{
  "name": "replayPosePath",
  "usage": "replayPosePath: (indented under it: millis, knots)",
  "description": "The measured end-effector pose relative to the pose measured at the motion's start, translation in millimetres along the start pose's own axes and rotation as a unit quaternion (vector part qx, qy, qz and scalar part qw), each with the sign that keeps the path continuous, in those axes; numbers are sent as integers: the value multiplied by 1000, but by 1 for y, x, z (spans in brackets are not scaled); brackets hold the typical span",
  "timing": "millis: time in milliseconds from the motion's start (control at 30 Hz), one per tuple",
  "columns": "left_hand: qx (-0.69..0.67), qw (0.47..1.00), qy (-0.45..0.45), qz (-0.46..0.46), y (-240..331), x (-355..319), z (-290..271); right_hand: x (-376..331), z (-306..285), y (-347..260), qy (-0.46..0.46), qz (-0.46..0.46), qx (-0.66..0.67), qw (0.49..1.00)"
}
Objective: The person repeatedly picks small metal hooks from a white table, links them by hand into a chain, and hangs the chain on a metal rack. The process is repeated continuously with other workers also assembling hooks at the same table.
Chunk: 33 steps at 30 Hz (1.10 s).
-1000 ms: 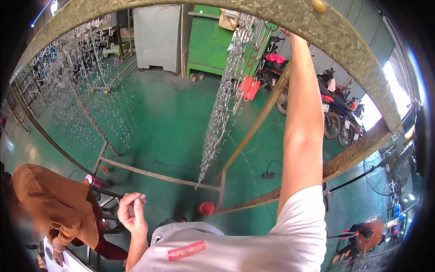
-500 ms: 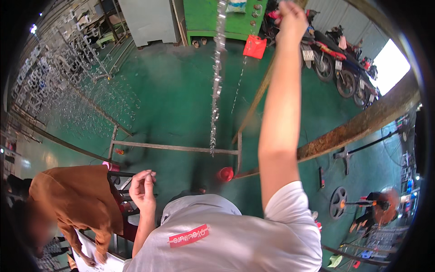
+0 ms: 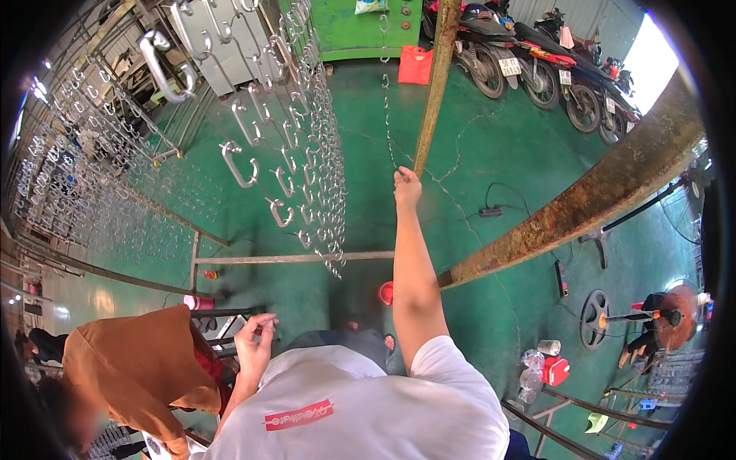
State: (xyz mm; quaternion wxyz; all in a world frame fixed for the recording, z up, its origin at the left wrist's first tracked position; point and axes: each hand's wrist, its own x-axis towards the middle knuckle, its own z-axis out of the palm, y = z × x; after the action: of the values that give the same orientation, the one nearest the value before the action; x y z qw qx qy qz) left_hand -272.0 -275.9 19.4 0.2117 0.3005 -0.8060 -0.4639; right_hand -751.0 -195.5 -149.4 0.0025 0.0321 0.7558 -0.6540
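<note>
- Hanging at the far centre, a single strand of metal hooks (image 3: pixel 386 80) is pinched at its lower end between the fingertips of the right hand (image 3: pixel 407 186), and the right arm is stretched out forward.
- The left hand (image 3: pixel 254 343) is raised at the near left, beside the white T-shirt (image 3: pixel 383 414), with its fingers curled toward the thumb; whether anything is gripped there cannot be told.
- Left of the strand, a curtain of C-shaped hooks (image 3: pixel 313 173) is hung in rows, well apart from both hands.
- Farther left, another group of hanging hooks (image 3: pixel 75 149) is seen.
- Just beside the right hand, a slanting rusty post (image 3: pixel 437 84) is set; at the right, a thicker rusty beam (image 3: pixel 583 205) is seen.
- A red bucket (image 3: pixel 386 292) is partly hidden by the right forearm, near a metal crossbar (image 3: pixel 291 259).
- At the far side, a red bag (image 3: pixel 415 66) is placed near a green cabinet (image 3: pixel 360 34), and motorcycles (image 3: pixel 541 64) are parked at the far right.
- At the near left, a brown jacket (image 3: pixel 142 360) is worn by another person.
</note>
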Motion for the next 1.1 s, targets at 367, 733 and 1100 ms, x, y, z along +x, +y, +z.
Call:
replayPosePath:
  millis: [367,733,1100]
  knots:
    - [48,998,-31,23,-7,8,3,-14,26,5,-11,-43,-156,987]
    - [57,998,-29,20,-11,5,-1,-43,42,14,-37,-81,-142,986]
    - [74,996,-40,19,-7,1,-4,-43,41,15,26,-119,-129,984]
